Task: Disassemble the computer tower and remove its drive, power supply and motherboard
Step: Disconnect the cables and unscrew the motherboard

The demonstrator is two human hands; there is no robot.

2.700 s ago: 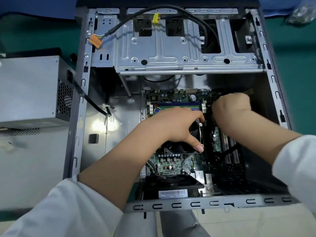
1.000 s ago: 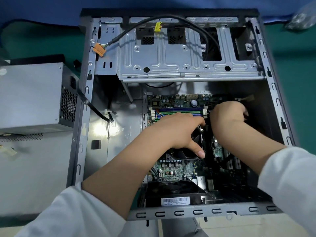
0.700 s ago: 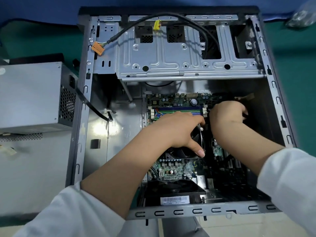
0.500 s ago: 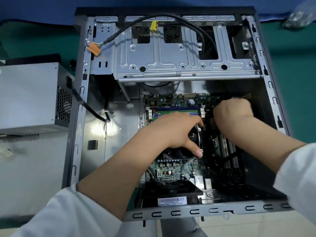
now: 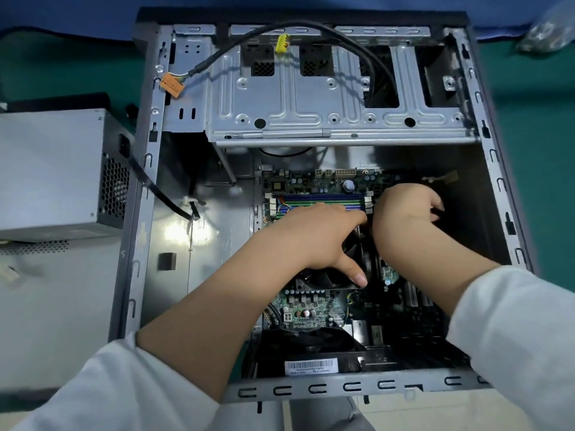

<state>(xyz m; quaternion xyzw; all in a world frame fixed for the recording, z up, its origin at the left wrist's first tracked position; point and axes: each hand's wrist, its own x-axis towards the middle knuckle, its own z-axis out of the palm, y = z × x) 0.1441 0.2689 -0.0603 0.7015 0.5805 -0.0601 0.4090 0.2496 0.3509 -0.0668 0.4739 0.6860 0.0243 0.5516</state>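
The open computer tower (image 5: pixel 146 231) lies on its side. A green motherboard (image 5: pixel 314 309) sits in its floor, with a black fan cooler (image 5: pixel 326 279) at the centre. My left hand (image 5: pixel 314 241) grips the cooler, thumb stretched down its right edge. My right hand (image 5: pixel 404 213) is curled at the board's right edge, next to the memory slots (image 5: pixel 323 200); what its fingers hold is hidden. The grey power supply (image 5: pixel 56 172) lies outside the case on the left.
The metal drive cage (image 5: pixel 311 101) spans the case's far end, with a black cable, a yellow plug (image 5: pixel 282 44) and an orange plug (image 5: pixel 171 84) draped over it. A thin black cable (image 5: pixel 161 194) runs from the power supply into the case. A grey side panel (image 5: pixel 53 306) lies left.
Both hands stay on the motherboard. My right hand has shifted slightly along the board's right edge; the head camera moved a little. The left hand keeps its grip on the cooler.
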